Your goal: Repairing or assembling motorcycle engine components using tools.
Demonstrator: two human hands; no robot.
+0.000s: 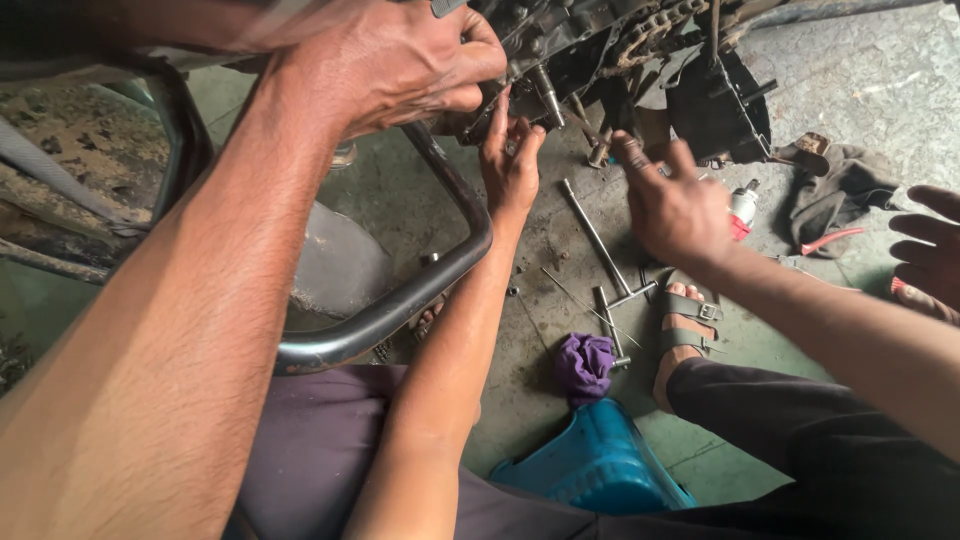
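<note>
Engine (600,40) of a motorcycle hangs at the top of the view above a stained concrete floor (880,80), its drive chain (650,30) showing along its upper edge.

The left hand (390,60) is pressed against the engine's left end. Its fingers are curled tight into a fist, and what they close on cannot be told. The right hand (670,210) hovers just below the engine, wide open with fingers spread and the forefinger pointing up at the underside. It holds nothing.

Between these 2 hands a third, slimmer hand (510,160) rises from the bottom of the view, and its fingertips touch the bolts under the engine. It seems to be another person's. A fourth hand (930,250), also someone else's, lies open well to the right of the engine.

A black guard bar (440,270) curves down and left from the engine, passing under the left forearm.

On the floor below the engine:
- 1 long T-handle wrench (600,245), with a shorter one (610,330) just below it.
- A purple rag (585,365) beside the shorter wrench.
- A blue plastic stool (600,470), farther from the engine than the rag.
- A sandalled foot (685,320) just right of the wrenches.

To the lower right of the engine lie a dark cloth (840,185) and a red-handled tool (830,240).
</note>
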